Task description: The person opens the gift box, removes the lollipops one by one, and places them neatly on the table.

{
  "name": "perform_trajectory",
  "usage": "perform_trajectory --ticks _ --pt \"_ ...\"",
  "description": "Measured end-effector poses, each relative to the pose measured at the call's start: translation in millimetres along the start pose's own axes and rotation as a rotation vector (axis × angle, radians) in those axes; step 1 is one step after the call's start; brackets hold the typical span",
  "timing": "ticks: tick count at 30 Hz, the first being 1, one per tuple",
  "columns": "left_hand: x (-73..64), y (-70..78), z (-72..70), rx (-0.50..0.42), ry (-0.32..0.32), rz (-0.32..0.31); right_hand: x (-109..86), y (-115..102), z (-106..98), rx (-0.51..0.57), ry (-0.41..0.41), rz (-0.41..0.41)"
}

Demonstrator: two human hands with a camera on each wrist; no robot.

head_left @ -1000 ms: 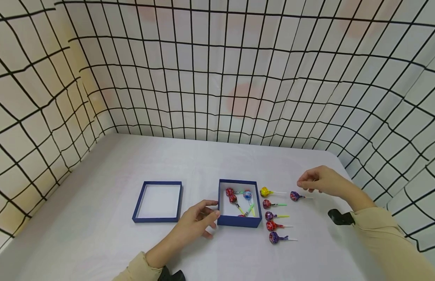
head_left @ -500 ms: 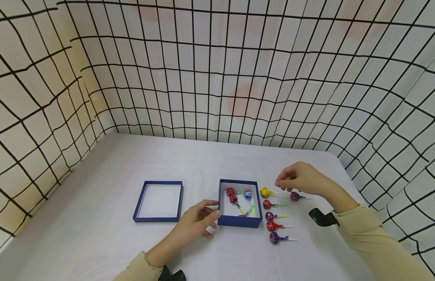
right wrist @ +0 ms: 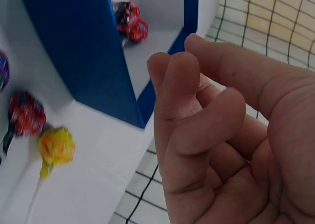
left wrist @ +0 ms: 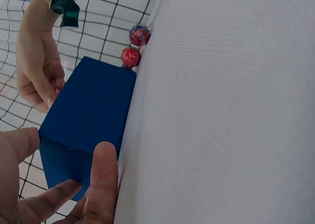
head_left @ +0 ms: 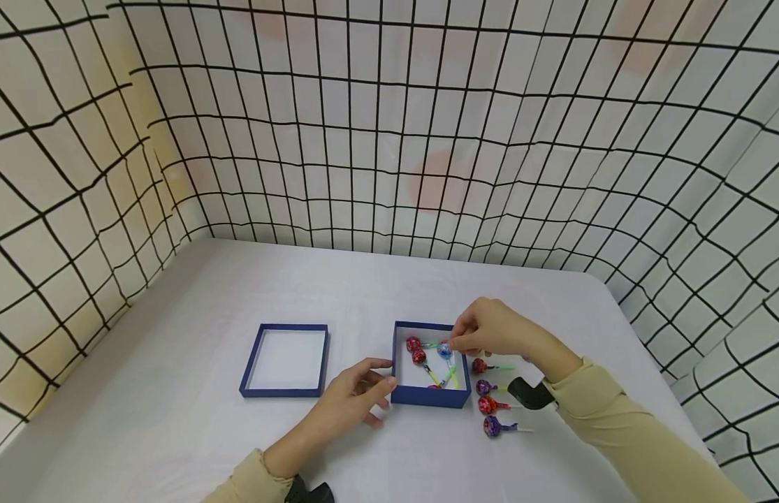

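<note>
The blue open box [head_left: 430, 398] stands on the white table, holding several wrapped lollipops, among them a red one [head_left: 418, 356] and a blue one [head_left: 444, 349]. My left hand [head_left: 358, 391] rests at its left side, fingers loosely spread; in the left wrist view its fingertips are against the box [left wrist: 93, 106]. Over the box's right rim is my right hand [head_left: 492, 328], fingers half bent near the blue lollipop. In the right wrist view this hand [right wrist: 211, 135] shows nothing between thumb and fingers. A yellow lollipop [right wrist: 58, 146] lies beside the box, hidden from the head view.
Right of the box, a column of lollipops includes a red one with a green stick [head_left: 479, 366] and a purple one [head_left: 492, 426]. To the left lies a blue-rimmed lid [head_left: 282, 393], white inside. Black-gridded white cloth [head_left: 364, 140] encloses the back and sides.
My right hand has moved left, from above the purple lollipop at far right, past the yellow one, to the box. Its arm now covers both in the head view. The left hand stays put.
</note>
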State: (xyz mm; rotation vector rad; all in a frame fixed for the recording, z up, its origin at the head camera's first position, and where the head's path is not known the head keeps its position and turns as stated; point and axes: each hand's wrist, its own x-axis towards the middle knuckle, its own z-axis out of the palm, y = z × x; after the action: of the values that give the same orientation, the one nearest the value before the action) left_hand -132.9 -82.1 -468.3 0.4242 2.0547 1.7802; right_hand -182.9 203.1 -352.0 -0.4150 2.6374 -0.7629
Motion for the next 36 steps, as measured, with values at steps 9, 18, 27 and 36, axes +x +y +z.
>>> perform_trajectory --ticks 9,18,27,36 --pt "1.0 -0.3 0.7 -0.010 0.002 -0.001 15.3 -12 21 0.004 -0.039 0.029" --pt "0.3 1.2 0.1 -0.012 -0.004 0.000 25.4 -20 37 -0.011 -0.070 0.059" --pt "0.2 0.6 -0.9 -0.005 -0.007 0.002 32.2 -23 50 -0.089 -0.086 0.123" --pt "0.4 0.4 -1.2 -0.012 -0.005 -0.005 36.3 -24 58 -0.155 -0.066 0.151"
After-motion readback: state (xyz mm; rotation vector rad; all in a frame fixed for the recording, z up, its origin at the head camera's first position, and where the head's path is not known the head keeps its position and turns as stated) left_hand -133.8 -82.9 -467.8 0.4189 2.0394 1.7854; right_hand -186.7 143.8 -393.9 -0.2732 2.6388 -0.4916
